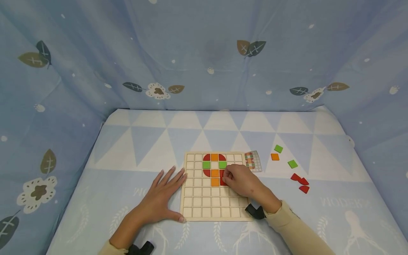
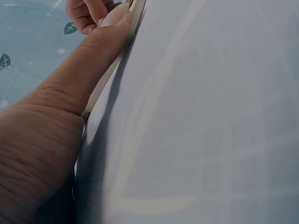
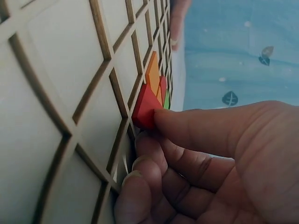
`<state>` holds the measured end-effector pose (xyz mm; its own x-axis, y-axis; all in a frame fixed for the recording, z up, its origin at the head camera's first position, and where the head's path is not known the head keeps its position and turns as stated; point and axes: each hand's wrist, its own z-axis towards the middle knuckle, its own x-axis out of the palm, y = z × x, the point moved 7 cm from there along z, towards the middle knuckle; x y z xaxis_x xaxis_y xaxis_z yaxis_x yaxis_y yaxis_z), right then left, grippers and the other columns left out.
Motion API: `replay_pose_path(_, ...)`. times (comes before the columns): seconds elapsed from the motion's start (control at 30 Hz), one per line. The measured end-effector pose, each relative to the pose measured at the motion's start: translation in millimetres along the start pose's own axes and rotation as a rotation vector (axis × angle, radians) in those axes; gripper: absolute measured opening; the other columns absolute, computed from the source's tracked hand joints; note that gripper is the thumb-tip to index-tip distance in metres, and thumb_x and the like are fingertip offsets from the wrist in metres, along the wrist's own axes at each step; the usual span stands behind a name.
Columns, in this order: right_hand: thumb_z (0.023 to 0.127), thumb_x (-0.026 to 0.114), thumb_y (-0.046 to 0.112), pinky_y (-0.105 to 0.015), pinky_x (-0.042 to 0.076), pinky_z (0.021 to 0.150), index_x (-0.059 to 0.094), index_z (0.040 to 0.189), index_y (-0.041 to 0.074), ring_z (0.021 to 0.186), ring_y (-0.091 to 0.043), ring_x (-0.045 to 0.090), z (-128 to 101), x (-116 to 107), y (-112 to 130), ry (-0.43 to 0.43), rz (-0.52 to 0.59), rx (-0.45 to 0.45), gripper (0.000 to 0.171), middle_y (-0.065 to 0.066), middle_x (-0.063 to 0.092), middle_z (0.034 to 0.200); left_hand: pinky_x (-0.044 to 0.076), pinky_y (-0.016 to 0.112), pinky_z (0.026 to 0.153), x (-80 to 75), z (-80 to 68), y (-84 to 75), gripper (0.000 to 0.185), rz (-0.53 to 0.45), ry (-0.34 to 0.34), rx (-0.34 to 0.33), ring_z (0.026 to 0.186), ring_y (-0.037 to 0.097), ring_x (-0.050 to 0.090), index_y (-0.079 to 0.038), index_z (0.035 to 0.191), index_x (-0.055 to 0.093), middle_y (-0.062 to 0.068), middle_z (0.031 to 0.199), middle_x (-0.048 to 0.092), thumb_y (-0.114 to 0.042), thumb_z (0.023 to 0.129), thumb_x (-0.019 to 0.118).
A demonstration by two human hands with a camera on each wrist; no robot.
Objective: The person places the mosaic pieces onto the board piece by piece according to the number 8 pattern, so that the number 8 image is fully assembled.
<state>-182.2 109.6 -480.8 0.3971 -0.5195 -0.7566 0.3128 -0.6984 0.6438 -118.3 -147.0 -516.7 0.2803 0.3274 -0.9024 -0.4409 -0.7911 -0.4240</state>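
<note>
A wooden grid board [image 1: 197, 202] lies flat on the table. In its upper middle, red, green and orange tiles fill several cells, among them an orange square [image 1: 215, 181]. My right hand [image 1: 242, 180] pinches a red tile [image 3: 145, 107] at the cell beside that square. Its thumb presses the tile's near edge, as the right wrist view shows. My left hand [image 1: 162, 202] rests at the board's left side with fingers spread. The thumb lies along the lower left corner, and the other fingertips touch the left edge.
A small pattern card [image 1: 253, 161] lies against the board's upper right side. Farther right are loose tiles: a green square [image 1: 278, 148], an orange square [image 1: 275, 157], another green square [image 1: 292, 164] and red rounded tiles [image 1: 304, 189]. Patterned blue cloth [image 1: 210, 53] hangs behind the table.
</note>
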Motion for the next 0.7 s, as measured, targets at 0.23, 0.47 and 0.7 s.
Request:
replay_pose_path(0.23,0.1,0.071,0.008,-0.029,0.045,0.061,0.067,0.083,0.013,0.065,-0.011,0.05,-1.9,2.0,0.5,-0.008,-0.004,-0.003,0.018,0.006,0.055,0.075,-0.004,0.054,0.126,0.3,-0.2,-0.2,0.141,0.009,-0.007,-0.002,0.161,0.026,-0.001,-0.022,0.169,0.021,-0.008,0.175,0.01,-0.093,0.058,0.072)
replay_pose_path(0.47,0.098,0.073,0.008,-0.028,0.046,0.063,0.069,0.086,0.014,0.067,-0.011,0.049,-3.7,2.8,1.1,-0.04,-0.055,0.004,0.014,0.007,0.056,0.079,-0.003,0.054,0.126,1.1,0.0,0.1,0.14,0.021,-0.02,0.005,0.161,0.027,0.001,-0.021,0.168,0.024,-0.007,0.175,0.012,-0.094,0.058,0.07)
replay_pose_path(0.7,0.096,0.076,0.009,-0.028,0.048,0.063,0.07,0.089,0.014,0.069,-0.01,0.05,-6.7,2.2,5.1,-0.074,-0.085,0.0,0.011,0.008,0.058,0.082,-0.005,0.054,0.126,-0.2,0.2,0.0,0.14,0.018,-0.006,0.001,0.161,0.025,-0.002,-0.021,0.169,0.021,-0.007,0.175,0.01,-0.094,0.059,0.07)
